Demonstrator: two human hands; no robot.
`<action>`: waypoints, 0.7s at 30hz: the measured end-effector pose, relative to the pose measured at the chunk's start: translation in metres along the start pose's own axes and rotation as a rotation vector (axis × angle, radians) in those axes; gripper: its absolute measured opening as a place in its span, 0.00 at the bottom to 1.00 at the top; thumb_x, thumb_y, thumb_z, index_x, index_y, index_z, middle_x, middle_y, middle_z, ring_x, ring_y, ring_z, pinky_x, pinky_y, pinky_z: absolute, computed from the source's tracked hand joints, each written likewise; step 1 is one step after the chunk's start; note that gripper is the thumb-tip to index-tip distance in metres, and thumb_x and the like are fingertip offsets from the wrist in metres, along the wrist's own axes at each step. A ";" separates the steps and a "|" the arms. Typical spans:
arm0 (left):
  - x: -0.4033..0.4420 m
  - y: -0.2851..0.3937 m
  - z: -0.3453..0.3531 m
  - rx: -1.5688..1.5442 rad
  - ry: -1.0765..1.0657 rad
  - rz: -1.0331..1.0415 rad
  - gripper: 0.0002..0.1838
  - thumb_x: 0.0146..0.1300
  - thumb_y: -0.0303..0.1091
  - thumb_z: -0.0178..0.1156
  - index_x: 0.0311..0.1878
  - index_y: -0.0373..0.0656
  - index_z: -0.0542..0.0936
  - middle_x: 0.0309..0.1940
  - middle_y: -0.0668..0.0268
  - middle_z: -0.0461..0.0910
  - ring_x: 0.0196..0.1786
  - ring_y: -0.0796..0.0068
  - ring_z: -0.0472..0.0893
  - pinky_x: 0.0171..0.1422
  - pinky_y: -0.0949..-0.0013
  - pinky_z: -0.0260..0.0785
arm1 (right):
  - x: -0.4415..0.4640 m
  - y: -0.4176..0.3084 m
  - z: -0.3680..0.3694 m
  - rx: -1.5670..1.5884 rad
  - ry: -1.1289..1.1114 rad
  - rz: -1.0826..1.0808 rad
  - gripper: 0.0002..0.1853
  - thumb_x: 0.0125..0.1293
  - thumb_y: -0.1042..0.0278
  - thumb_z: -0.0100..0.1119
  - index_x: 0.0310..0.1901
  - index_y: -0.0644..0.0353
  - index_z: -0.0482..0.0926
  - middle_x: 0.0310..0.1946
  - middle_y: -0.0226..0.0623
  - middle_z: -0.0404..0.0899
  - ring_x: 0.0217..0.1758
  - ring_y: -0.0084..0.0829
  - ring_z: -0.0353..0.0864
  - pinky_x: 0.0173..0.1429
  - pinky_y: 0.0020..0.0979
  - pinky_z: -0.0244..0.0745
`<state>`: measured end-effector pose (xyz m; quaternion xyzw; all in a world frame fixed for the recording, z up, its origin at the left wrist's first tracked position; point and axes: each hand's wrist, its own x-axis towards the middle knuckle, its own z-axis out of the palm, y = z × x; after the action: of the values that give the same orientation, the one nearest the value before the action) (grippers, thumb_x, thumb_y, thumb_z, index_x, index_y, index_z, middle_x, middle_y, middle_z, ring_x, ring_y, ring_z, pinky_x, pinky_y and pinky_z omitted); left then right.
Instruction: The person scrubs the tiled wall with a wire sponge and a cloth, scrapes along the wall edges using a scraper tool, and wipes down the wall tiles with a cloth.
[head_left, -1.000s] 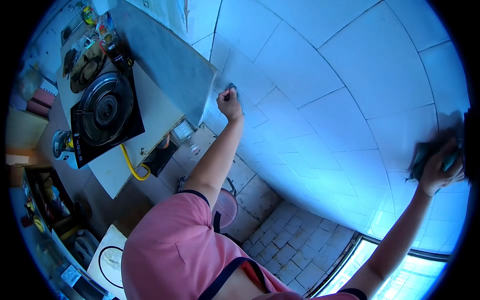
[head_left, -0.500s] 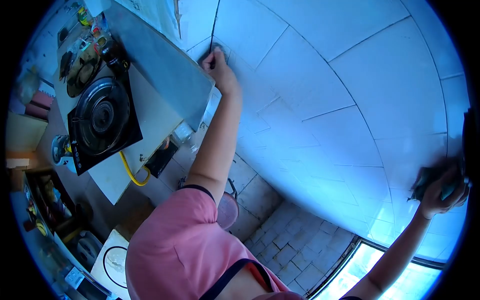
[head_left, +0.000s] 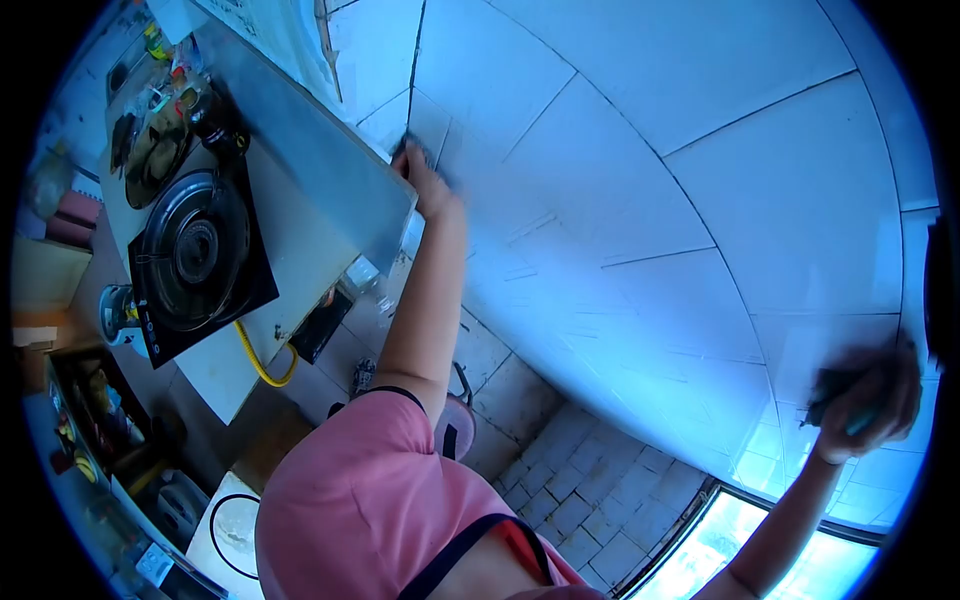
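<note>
So the stove's [head_left: 200,250] black top looks glossy, like glass, yellow hose [head_left: 264,374] just below it looks like smooth plastic, wall tiles [head_left: 800,200] well right of it are smooth and shiny, pink shirt [head_left: 350,485] lower right of it is matt cloth, dark rag [head_left: 838,388] far right looks like cloth too, bit blurred tho

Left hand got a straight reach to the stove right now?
Probably not: the grey panel appears to stand between the left hand and the stove, so it'd likely need to go around.
</note>
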<state>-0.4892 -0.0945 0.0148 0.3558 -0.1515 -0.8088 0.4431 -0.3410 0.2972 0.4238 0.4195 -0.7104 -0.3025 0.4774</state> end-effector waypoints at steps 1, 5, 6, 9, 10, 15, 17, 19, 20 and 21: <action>-0.009 0.006 -0.005 0.004 0.002 -0.005 0.11 0.63 0.34 0.60 0.43 0.37 0.74 0.40 0.63 0.75 0.42 0.72 0.74 0.47 0.65 0.71 | 0.002 -0.004 -0.001 0.039 -0.041 -0.029 0.17 0.63 0.76 0.55 0.54 0.63 0.72 0.49 0.44 0.78 0.49 0.43 0.79 0.55 0.41 0.78; -0.018 0.021 0.017 0.039 0.008 0.010 0.09 0.63 0.32 0.60 0.40 0.36 0.75 0.37 0.64 0.76 0.40 0.74 0.75 0.43 0.67 0.72 | 0.012 -0.012 0.003 -0.092 -0.084 0.027 0.17 0.63 0.74 0.54 0.54 0.62 0.72 0.47 0.43 0.79 0.49 0.44 0.80 0.53 0.42 0.79; -0.019 0.022 0.027 0.082 -0.047 0.144 0.09 0.63 0.32 0.61 0.39 0.36 0.75 0.37 0.64 0.76 0.39 0.75 0.75 0.41 0.67 0.72 | 0.012 -0.012 0.004 -0.084 -0.059 0.040 0.16 0.65 0.73 0.53 0.54 0.62 0.72 0.48 0.42 0.80 0.50 0.43 0.79 0.55 0.42 0.77; -0.004 0.010 0.021 0.084 -0.075 0.218 0.09 0.63 0.33 0.61 0.39 0.37 0.76 0.36 0.66 0.76 0.37 0.76 0.74 0.40 0.69 0.71 | 0.005 -0.012 0.004 -0.071 -0.031 0.070 0.15 0.66 0.72 0.53 0.54 0.62 0.73 0.49 0.41 0.80 0.52 0.42 0.78 0.57 0.42 0.76; 0.006 -0.001 0.008 0.039 -0.035 0.108 0.09 0.63 0.33 0.60 0.39 0.37 0.76 0.37 0.67 0.75 0.38 0.77 0.73 0.42 0.70 0.70 | 0.005 -0.012 0.005 -0.082 -0.030 0.077 0.15 0.66 0.72 0.53 0.54 0.62 0.74 0.49 0.41 0.80 0.52 0.42 0.78 0.57 0.42 0.76; -0.004 0.010 0.001 0.223 -0.053 0.111 0.09 0.63 0.33 0.59 0.39 0.37 0.75 0.38 0.66 0.75 0.38 0.74 0.75 0.42 0.68 0.72 | 0.005 -0.016 0.006 -0.176 -0.001 0.065 0.15 0.67 0.71 0.53 0.54 0.62 0.74 0.49 0.41 0.80 0.53 0.42 0.77 0.58 0.41 0.75; -0.008 0.009 0.016 0.213 -0.066 0.150 0.09 0.63 0.33 0.59 0.38 0.37 0.74 0.38 0.66 0.75 0.38 0.74 0.75 0.42 0.67 0.72 | 0.006 -0.017 0.006 -0.170 -0.026 0.064 0.15 0.67 0.71 0.53 0.54 0.63 0.74 0.49 0.41 0.79 0.53 0.42 0.77 0.58 0.41 0.75; -0.008 0.008 0.006 0.213 -0.075 0.194 0.09 0.63 0.33 0.59 0.38 0.37 0.74 0.37 0.66 0.75 0.38 0.74 0.75 0.41 0.66 0.72 | 0.009 -0.020 0.007 -0.170 0.002 0.073 0.15 0.67 0.71 0.52 0.54 0.63 0.73 0.49 0.41 0.79 0.53 0.42 0.77 0.58 0.41 0.75; 0.008 -0.007 -0.007 0.139 -0.041 0.100 0.09 0.63 0.33 0.59 0.37 0.37 0.74 0.37 0.66 0.75 0.37 0.75 0.74 0.42 0.67 0.71 | 0.010 -0.021 0.009 -0.177 0.021 0.080 0.15 0.67 0.71 0.52 0.54 0.63 0.73 0.49 0.41 0.79 0.53 0.42 0.77 0.58 0.41 0.75; 0.010 -0.006 -0.016 0.080 0.004 0.001 0.09 0.63 0.33 0.59 0.37 0.36 0.74 0.37 0.66 0.75 0.37 0.75 0.72 0.43 0.68 0.69 | 0.010 -0.020 0.009 -0.167 0.018 0.078 0.15 0.67 0.71 0.52 0.54 0.63 0.73 0.49 0.41 0.79 0.53 0.42 0.77 0.58 0.41 0.75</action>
<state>-0.4854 -0.0980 -0.0043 0.3746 -0.1831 -0.8013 0.4291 -0.3450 0.2792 0.4081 0.3528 -0.6942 -0.3382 0.5284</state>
